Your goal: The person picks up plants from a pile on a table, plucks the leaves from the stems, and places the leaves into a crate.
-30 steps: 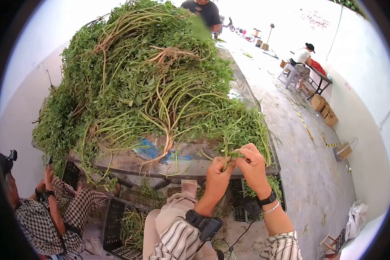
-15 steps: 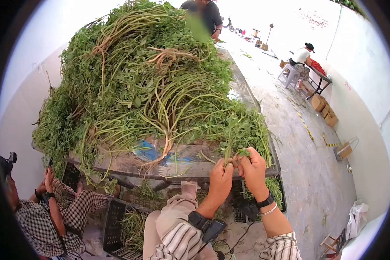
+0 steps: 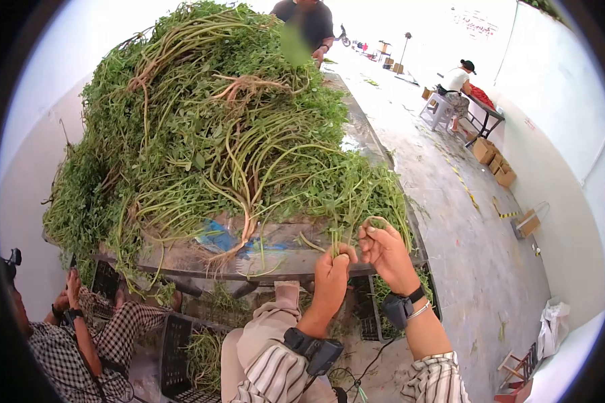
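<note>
My left hand (image 3: 331,274) is closed round a small bunch of green stems (image 3: 336,236) at the table's front edge, their leafy tops pointing away from me. Just to its right, my right hand (image 3: 387,258) is raised with the palm partly showing. Its thumb and fingertips pinch what looks like a thin, curved stem (image 3: 379,219). A large heap of leafy green plants (image 3: 181,134) covers most of the table (image 3: 289,265). One long plant with pale, branching roots (image 3: 247,232) lies in front, its root end near the edge.
Black crates with greenery stand below, one crate (image 3: 175,352) left of my legs and another crate (image 3: 370,309) under the table's right corner. A seated person (image 3: 81,336) is at left, another person (image 3: 306,27) behind the heap. Cardboard boxes (image 3: 494,163) line the right wall.
My right hand has come away from the left, turning its palm into view; the leafy bit at its fingertips no longer shows. My left hand still grips the stems. The whole view has shifted slightly.
</note>
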Action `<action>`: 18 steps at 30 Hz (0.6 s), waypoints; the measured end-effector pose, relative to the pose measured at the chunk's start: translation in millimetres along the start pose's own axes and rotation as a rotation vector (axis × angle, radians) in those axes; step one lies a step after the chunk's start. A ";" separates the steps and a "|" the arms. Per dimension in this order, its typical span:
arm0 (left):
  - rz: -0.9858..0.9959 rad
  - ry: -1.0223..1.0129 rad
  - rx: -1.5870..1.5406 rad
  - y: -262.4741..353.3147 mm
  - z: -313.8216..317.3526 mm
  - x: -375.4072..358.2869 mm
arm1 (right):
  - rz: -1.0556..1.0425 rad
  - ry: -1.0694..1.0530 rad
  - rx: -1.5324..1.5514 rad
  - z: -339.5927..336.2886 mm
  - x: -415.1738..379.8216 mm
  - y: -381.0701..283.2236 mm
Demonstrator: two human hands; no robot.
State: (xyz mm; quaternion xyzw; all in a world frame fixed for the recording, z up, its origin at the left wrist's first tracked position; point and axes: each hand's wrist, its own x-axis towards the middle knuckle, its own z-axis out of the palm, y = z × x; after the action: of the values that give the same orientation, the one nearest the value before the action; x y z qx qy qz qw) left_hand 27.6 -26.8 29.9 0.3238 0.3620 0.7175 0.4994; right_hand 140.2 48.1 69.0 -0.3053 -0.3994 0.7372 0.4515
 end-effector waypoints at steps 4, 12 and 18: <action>0.160 -0.014 0.200 -4.8 2.0 0.9 | 0.058 -0.062 -0.065 0.3 7.0 -7.4; 0.209 0.140 0.112 -2.3 15.4 1.2 | 0.001 -0.025 -0.310 6.9 9.1 -10.3; 0.136 -0.023 0.554 -7.5 3.3 -1.0 | 0.060 -0.019 -0.278 -2.4 -14.2 -19.9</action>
State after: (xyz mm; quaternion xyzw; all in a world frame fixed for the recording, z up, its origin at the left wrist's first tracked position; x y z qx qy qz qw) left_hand 34.2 -25.3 25.2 0.4795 0.5162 0.6193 0.3466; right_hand 156.3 41.4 86.3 -0.3698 -0.4925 0.6908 0.3788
